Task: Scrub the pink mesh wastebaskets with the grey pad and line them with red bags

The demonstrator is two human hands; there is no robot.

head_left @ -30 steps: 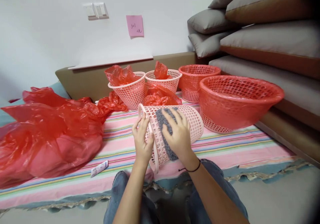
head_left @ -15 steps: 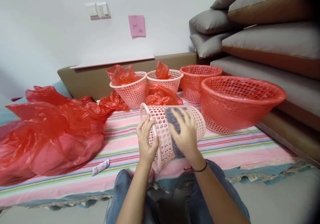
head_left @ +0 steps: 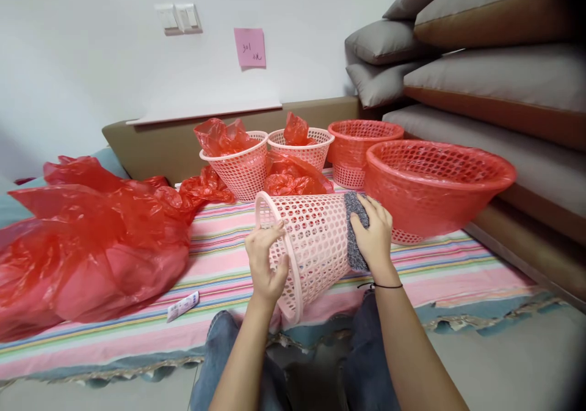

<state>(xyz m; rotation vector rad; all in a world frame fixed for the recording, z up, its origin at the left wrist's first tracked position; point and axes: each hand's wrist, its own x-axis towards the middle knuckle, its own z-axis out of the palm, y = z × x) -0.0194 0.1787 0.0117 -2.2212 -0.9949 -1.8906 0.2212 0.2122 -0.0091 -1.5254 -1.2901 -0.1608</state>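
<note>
A pale pink perforated plastic basket (head_left: pixel 315 234) lies on its side in front of me, its wide rim facing left. My left hand (head_left: pixel 268 261) grips that rim, thumb on the near side and some fingers reaching to the opening. With my right hand (head_left: pixel 374 231) I press a dark grey fuzzy cloth (head_left: pixel 356 234) around the basket's narrow base end. The fingers lie over the cloth, and the base itself is mostly hidden beneath it.
Two pink baskets (head_left: pixel 240 170) with red bags inside and two red-wrapped baskets (head_left: pixel 434 185) stand behind. Red plastic bags (head_left: pixel 105 246) heap at left. A small white label or packet (head_left: pixel 183 306) lies on the striped cloth (head_left: pixel 220 264). Grey cushions (head_left: pixel 494 81) are stacked right.
My right hand has slid the grey cloth rightward along the basket, from its middle to the base end. My left hand stays at the rim.
</note>
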